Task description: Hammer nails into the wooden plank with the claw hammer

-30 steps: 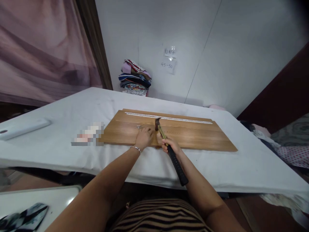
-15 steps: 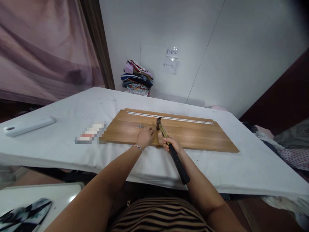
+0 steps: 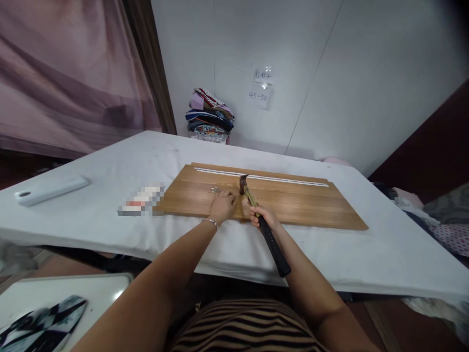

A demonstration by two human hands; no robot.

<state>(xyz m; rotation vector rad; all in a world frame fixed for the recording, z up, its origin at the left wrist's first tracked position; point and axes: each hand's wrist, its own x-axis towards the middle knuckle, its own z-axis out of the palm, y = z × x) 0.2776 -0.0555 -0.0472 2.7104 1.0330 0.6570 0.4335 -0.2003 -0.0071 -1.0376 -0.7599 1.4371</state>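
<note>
A long wooden board (image 3: 300, 205) lies flat on a white table (image 3: 110, 166). My right hand (image 3: 264, 216) is closed round the handle of a claw hammer (image 3: 256, 210), whose steel head hovers just above the board. My left hand (image 3: 223, 205) rests on the board right beside the hammer head, fingers pinched together on something too small to make out. Several small nails (image 3: 215, 189) lie loose on the board just beyond my left hand. A pale strip (image 3: 262, 177) runs along the board's far edge.
A blurred-out flat item (image 3: 141, 200) lies left of the board. A white oblong case (image 3: 51, 189) sits further left. Folded fabrics (image 3: 210, 116) are stacked against the wall under paper notes (image 3: 261, 85). Another white surface with patterned cloth (image 3: 40, 322) shows at lower left.
The view has shifted slightly to the left and downward. Both hands and the hammer keep nearly the same place on the board; the hammer head sits a little higher.
</note>
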